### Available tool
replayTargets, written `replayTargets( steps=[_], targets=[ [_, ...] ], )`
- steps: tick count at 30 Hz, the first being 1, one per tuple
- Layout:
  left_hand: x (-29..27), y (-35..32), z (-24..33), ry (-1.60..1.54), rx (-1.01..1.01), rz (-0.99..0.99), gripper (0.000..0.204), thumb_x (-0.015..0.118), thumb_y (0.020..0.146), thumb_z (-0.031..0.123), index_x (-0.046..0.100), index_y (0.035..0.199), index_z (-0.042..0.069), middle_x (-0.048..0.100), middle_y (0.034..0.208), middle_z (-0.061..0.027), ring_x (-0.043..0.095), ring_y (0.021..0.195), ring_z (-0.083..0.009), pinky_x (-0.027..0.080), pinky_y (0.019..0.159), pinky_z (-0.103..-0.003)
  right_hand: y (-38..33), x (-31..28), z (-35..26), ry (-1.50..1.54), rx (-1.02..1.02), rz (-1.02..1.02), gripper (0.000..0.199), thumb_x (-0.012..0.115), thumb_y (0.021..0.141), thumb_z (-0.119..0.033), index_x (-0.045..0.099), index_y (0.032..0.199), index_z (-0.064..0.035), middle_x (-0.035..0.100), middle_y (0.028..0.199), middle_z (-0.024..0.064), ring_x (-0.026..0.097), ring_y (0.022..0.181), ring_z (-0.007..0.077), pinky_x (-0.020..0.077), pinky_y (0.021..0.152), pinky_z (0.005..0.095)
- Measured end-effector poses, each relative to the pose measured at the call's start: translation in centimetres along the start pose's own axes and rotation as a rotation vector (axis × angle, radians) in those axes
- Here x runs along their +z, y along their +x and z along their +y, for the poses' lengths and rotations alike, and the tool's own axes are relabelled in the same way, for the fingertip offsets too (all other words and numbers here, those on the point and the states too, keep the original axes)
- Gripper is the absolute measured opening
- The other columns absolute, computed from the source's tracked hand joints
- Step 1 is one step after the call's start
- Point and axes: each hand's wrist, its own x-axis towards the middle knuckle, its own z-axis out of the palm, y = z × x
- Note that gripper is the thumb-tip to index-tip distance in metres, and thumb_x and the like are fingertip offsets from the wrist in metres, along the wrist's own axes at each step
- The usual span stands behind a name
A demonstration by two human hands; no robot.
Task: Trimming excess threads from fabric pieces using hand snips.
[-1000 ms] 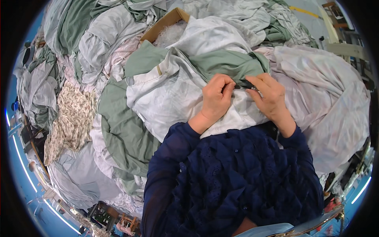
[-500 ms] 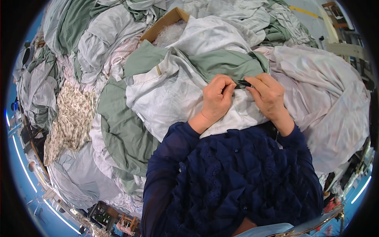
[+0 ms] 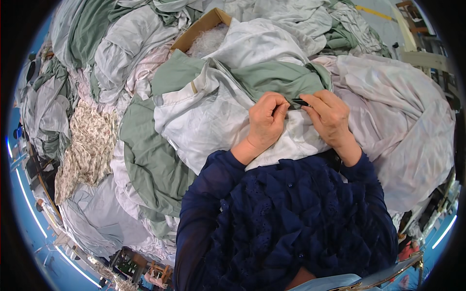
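A white cloth with a green side (image 3: 199, 119) is spread in front of me, bunched over the heap. My left hand (image 3: 266, 119) is closed in a pinch on the cloth's edge, where white meets green. Small black thread snips (image 3: 300, 102) lie in the fingers of my right hand (image 3: 330, 116), their points toward the left fingertips. Both hands are close together, low over the cloth. The exact spot between the fingertips is too small to make out.
A cardboard box (image 3: 201, 29) with whitish fluffy scraps stands behind the cloth. Heaped fabrics surround me: pale pinkish cloth (image 3: 393, 126) at right, a floral piece (image 3: 90, 145) at left, and green cloth (image 3: 150, 155) nearer. A wooden frame (image 3: 427, 60) is at the far right.
The black blades, slightly apart before, now look closer together. Both hands keep nearly the same place, and the cloth has hardly moved.
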Motion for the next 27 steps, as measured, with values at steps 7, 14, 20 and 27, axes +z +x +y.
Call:
replayTargets(
  steps=[7,14,20,27],
  targets=[
    [-0.1,-0.1,-0.2,-0.021,-0.012,0.027,0.008,0.065,0.084,-0.006,0.060,0.085,0.000,0.064,0.083,-0.0098,0.059,0.065,-0.0186,0.047,0.060,-0.028,0.4,0.1,0.2,0.046,0.003,0.010,0.033,0.077,0.071,-0.001,0.071,0.103,-0.0077,0.063,0.087,0.0085,0.062,0.072,0.0266,0.0491,0.062,0.0348],
    [-5.3,7.6,-1.1,0.088,-0.130,0.341,0.009,0.063,0.092,0.007,0.061,0.085,0.001,0.064,0.070,-0.0058,0.060,0.062,-0.0117,0.047,0.058,-0.026,0.8,-0.3,0.8,0.226,0.238,0.044,0.027,0.075,0.078,-0.001,0.068,0.103,-0.0051,0.062,0.087,0.0084,0.062,0.068,0.0217,0.0504,0.060,0.0307],
    [-13.5,18.4,-8.0,0.497,-0.130,0.307,0.023,0.066,0.087,0.018,0.065,0.099,-0.002,0.070,0.086,-0.0131,0.065,0.074,-0.0250,0.051,0.072,-0.036,1.0,0.2,2.0,0.306,0.318,0.034,0.026,0.072,0.084,-0.002,0.061,0.107,-0.0007,0.061,0.089,0.0063,0.058,0.072,0.0145,0.0474,0.067,0.0237],
    [-9.2,16.3,-6.6,0.576,0.125,0.082,0.035,0.072,0.082,0.017,0.066,0.113,0.002,0.066,0.111,-0.0167,0.062,0.103,-0.0311,0.047,0.092,-0.041,-1.0,0.6,5.6,0.512,0.658,0.080,0.019,0.065,0.094,-0.005,0.056,0.110,-0.0007,0.061,0.092,-0.0002,0.053,0.078,0.0047,0.0444,0.069,0.0202]
  ],
)
